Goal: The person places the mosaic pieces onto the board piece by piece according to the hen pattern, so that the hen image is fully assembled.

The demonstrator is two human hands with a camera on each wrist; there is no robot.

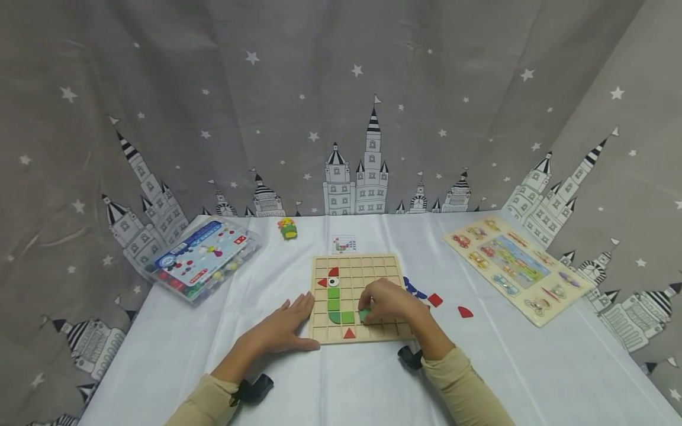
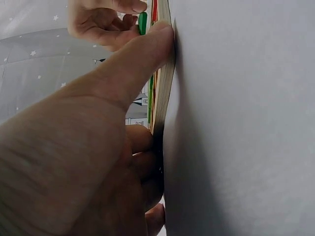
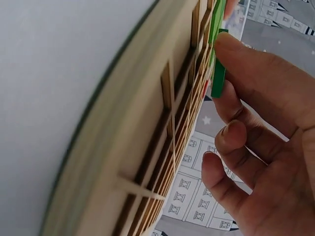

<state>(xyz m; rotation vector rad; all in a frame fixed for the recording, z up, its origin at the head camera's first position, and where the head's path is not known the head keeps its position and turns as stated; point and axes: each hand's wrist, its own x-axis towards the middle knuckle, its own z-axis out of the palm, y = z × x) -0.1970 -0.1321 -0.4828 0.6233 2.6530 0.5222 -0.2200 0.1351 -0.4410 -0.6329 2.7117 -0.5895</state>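
A wooden grid board (image 1: 376, 267) lies on the white table, with green pieces (image 1: 333, 293) in a column, a white eye piece (image 1: 333, 282) and red pieces (image 1: 348, 333) in its cells. My right hand (image 1: 385, 299) is over the board's middle and pinches a green tile (image 3: 219, 73) between thumb and forefinger. In the right wrist view that tile stands edge-on, close to the grid; whether it touches is unclear. My left hand (image 1: 286, 326) rests against the board's left side, its fingers extended and its thumb at the lower left corner.
Blue pieces (image 1: 412, 288), a red square (image 1: 435, 300) and a red quarter-round (image 1: 466, 312) lie right of the board. Behind it is a small picture card (image 1: 344, 244). A plastic case (image 1: 208, 254) and a toy figure (image 1: 288, 228) stand left; a vehicle puzzle (image 1: 519, 269) lies right.
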